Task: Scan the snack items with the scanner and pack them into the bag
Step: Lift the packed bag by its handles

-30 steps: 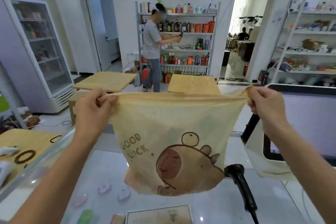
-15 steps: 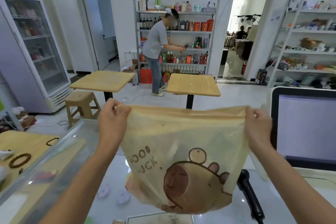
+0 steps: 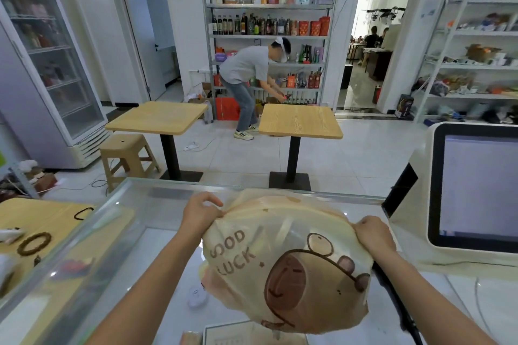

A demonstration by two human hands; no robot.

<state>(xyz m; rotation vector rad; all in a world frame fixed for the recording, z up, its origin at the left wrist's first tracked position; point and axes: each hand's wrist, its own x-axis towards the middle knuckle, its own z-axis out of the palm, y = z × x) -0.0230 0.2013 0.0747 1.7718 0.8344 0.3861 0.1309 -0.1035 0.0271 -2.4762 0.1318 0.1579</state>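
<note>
So, left hand [image 3: 202,211]: it pinches the left top edge of the thin tan plastic bag with a brown cartoon animal and the words GOOD LUCK [image 3: 283,258]. Its thumb and fingers press on the film.
Bag place: the bag is up in the air over the shiny glass counter [image 3: 140,235]. It is between the two hands, puffed out and round.
Bag feel: I think it is very light, soft and floppy, and a bit slippery. It likely will not stand up alone.
Where to hold: the top edge on both sides looks best, pulled apart so the mouth opens wide.
Right hand [image 3: 374,235]: it grips the right top edge, with its fingers curled over bunched film.
Scanner: the black stick-shaped scanner [image 3: 392,296] is just under the right hand, beside the bag.
Snacks: I cannot tell where they are.
Screen: the white-framed flat screen [image 3: 476,190] stands far right.
</note>
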